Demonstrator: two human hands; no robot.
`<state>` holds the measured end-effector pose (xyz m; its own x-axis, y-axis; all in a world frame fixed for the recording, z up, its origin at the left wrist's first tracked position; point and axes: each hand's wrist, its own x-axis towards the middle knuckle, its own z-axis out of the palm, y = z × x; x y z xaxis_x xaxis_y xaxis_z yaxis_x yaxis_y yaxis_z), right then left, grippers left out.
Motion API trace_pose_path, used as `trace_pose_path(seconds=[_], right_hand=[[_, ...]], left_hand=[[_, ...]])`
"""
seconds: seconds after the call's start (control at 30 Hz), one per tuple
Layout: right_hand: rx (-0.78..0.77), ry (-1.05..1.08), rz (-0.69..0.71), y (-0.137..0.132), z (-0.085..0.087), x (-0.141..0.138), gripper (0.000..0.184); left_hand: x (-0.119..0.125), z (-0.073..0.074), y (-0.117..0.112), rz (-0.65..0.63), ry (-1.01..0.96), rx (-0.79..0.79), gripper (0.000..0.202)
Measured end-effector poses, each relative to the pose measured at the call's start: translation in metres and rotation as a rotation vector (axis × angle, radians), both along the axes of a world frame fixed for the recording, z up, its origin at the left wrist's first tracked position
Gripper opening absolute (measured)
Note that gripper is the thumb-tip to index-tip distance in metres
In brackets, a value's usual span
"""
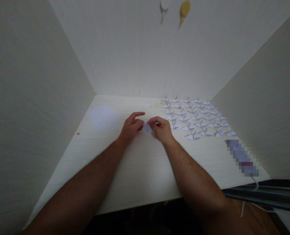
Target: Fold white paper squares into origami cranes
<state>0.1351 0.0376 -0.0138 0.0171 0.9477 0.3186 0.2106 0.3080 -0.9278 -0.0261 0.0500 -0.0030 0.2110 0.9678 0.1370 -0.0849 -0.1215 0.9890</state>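
Both my hands meet at the middle of a pale wooden desk (140,166). My left hand (130,128) and my right hand (161,128) each pinch an edge of a small pale lilac piece of paper (147,128) held between them just above the desk. My left index finger is stretched out over the paper; the other fingers are curled. A stack of pale lilac paper sheets (104,118) lies flat to the left of my left hand.
Several folded paper cranes (196,117) stand in rows on the desk's back right. A blurred oblong object (242,158) lies near the right edge. Walls close in left, back and right. A yellow (184,9) and a white ornament (163,6) hang above.
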Motion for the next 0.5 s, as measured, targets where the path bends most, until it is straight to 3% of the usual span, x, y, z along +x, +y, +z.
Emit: trace_pose_path(seconds=[0.23, 0.43, 0.5], right_hand=[[0.128, -0.002, 0.03, 0.0002, 0.0013, -0.0003, 0.014], [0.087, -0.077, -0.023, -0.003, 0.0057, -0.0036, 0.01], [0.056, -0.064, -0.075, -0.0025, 0.0048, -0.0041, 0.019]], left_hand=[[0.0017, 0.0017, -0.0016, -0.045, 0.148, 0.011, 0.03], [0.0066, 0.007, -0.0058, -0.049, 0.07, -0.033, 0.054], [0.0069, 0.0084, -0.0067, -0.009, 0.043, -0.065, 0.057]])
